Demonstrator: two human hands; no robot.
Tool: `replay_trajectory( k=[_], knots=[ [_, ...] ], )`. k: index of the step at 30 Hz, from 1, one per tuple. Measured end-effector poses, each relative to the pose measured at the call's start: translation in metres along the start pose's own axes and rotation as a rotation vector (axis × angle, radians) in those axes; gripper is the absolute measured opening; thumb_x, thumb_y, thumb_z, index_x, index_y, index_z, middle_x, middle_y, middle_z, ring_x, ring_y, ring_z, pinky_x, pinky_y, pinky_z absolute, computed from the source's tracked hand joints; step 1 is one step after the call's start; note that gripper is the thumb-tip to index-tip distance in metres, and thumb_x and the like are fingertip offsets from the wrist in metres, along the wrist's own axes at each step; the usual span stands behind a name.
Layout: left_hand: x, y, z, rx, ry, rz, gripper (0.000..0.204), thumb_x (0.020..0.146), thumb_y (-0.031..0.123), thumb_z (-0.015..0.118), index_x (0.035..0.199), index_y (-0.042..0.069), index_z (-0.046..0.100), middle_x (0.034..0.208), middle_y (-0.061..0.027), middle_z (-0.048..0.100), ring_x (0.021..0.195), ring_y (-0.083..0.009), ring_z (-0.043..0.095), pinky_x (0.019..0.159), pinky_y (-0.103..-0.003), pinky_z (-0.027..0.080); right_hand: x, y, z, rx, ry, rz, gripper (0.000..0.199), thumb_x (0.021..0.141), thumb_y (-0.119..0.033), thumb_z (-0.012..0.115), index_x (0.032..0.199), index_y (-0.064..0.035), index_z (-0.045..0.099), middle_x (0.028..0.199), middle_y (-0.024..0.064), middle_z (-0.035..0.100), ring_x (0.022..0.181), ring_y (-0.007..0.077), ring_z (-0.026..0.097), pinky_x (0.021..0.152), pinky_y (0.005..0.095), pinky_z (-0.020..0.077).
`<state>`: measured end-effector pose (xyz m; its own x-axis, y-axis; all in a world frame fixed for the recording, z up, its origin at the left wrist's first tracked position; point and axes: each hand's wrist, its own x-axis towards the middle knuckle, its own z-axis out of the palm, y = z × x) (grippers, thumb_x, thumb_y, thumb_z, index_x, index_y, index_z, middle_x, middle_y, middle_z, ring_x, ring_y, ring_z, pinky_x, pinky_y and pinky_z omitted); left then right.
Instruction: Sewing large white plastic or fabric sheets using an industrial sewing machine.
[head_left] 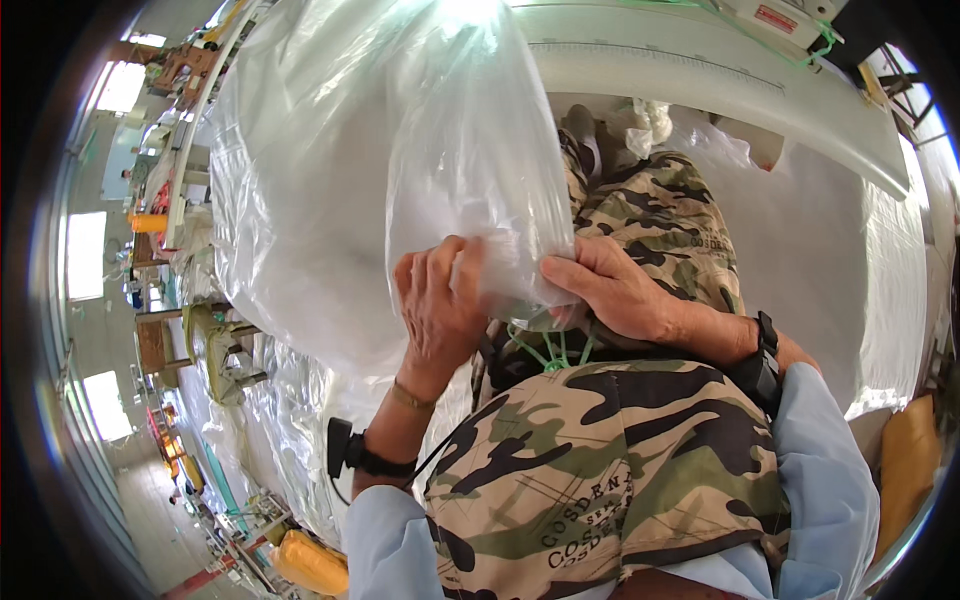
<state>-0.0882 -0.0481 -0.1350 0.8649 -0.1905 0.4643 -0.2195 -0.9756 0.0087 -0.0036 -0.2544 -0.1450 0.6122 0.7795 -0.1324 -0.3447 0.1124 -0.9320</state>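
A clear plastic bag (480, 150) hangs down in front of me from the upper edge, and its lower end is gathered between my hands. My left hand (440, 300) has its fingers curled on the bag's left side, slightly blurred at the fingertips. At the bag's right corner, my right hand (620, 290) pinches the film between thumb and fingers. Thin green strings (553, 352) show just below the bag, over my camouflage apron (600, 460). What lies inside the folded end of the bag cannot be made out.
A big mass of clear plastic film (300, 200) spreads at the left. A pale table edge with a printed scale (680, 65) crosses the upper right, with a white machine (775, 20) on it. More white film (820, 270) lies to the right. Workbenches stand far left.
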Motion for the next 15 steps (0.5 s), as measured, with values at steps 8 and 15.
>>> replay_trajectory(
  k=[8, 15],
  knots=[
    [-0.054, -0.057, -0.033, 0.393, -0.046, -0.268, 0.018, 0.09, 0.017, 0.065, 0.101, 0.004, 0.069, 0.1, -0.009, 0.064, 0.094, -0.0283, 0.061, 0.092, -0.046, 0.044, 0.001, -0.003, 0.005, 0.131, -0.062, 0.145, 0.034, 0.105, -0.026, 0.053, 0.098, 0.0054, 0.065, 0.08, 0.0048, 0.066, 0.07, 0.0093, 0.063, 0.064, 0.0257, 0.0537],
    [-0.047, 0.013, -0.076, -0.514, -0.366, -0.017, 0.041, 0.083, 0.043, 0.077, 0.095, 0.004, 0.072, 0.08, -0.0058, 0.067, 0.07, -0.0255, 0.065, 0.064, -0.035, 0.052, -0.001, -0.012, 0.02, 0.026, -0.015, 0.089, 0.03, 0.103, -0.023, 0.056, 0.093, 0.005, 0.063, 0.08, 0.0054, 0.067, 0.067, 0.0097, 0.062, 0.062, 0.0254, 0.0525]
  ],
)
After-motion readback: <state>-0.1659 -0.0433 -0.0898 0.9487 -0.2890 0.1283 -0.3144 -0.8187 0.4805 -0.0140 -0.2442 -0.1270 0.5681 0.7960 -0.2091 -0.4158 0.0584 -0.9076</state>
